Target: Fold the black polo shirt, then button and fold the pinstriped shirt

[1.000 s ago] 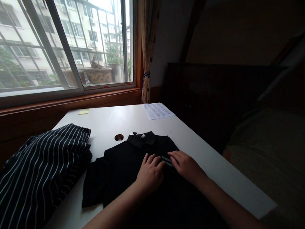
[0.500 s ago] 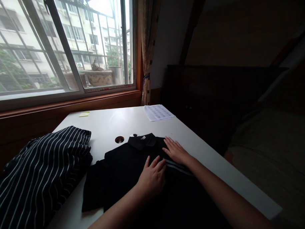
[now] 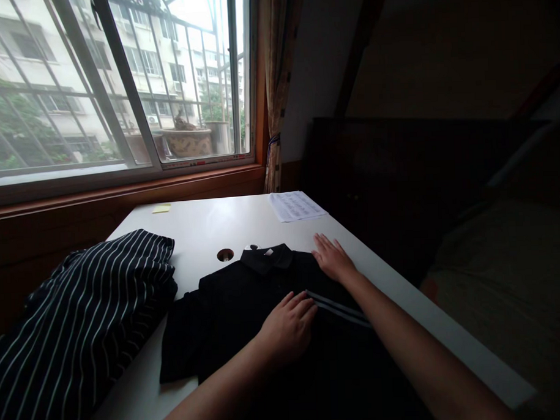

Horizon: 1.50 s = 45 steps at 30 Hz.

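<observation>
A black polo shirt (image 3: 242,315) lies spread on a white table (image 3: 202,219), just on the near side of the round cable hole (image 3: 225,255). To the right of that hole and nearer the camera, the left hand (image 3: 291,326) rests on the shirt beside two gray stripes (image 3: 341,310), fingers close together (whether they pinch any cloth cannot be told). The right hand (image 3: 334,260), farther right of the hole, is open, palm down at the shoulder edge, gripping nothing. Smoothing of this sort would likely go best with the left hand as a light anchor and the right palm pressing evenly outward, lest the stripes bow. A pinstriped garment (image 3: 103,289) is heaped left of the hole.
</observation>
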Each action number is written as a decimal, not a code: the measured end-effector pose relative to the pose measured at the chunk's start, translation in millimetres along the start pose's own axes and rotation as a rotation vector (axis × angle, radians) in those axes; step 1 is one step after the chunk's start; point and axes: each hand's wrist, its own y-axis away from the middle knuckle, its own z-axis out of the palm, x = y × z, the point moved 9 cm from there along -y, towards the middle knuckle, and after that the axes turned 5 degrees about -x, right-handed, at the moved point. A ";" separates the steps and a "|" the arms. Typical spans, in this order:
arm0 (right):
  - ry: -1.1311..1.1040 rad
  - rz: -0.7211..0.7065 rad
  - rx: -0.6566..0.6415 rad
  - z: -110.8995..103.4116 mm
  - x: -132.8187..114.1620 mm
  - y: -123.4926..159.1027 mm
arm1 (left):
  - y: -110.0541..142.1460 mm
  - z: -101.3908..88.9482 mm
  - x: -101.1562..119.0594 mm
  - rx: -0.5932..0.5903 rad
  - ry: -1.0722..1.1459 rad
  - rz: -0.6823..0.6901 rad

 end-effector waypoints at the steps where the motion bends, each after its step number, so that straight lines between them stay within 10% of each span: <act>1: -0.001 -0.001 0.022 -7.5 4.8 2.4 | 0.1 -0.2 -0.1 0.001 0.002 -0.002; 9: -0.350 -0.151 0.091 -63.0 1.5 67.1 | -0.5 -2.3 1.4 0.018 -0.008 -0.001; 17: -0.335 -0.268 -0.186 -8.9 -54.5 119.4 | -3.5 -9.1 10.8 0.045 -0.106 0.045; 45: -0.095 -0.086 -0.095 30.2 -47.6 2.3 | -4.3 -4.6 10.9 0.003 -0.122 0.029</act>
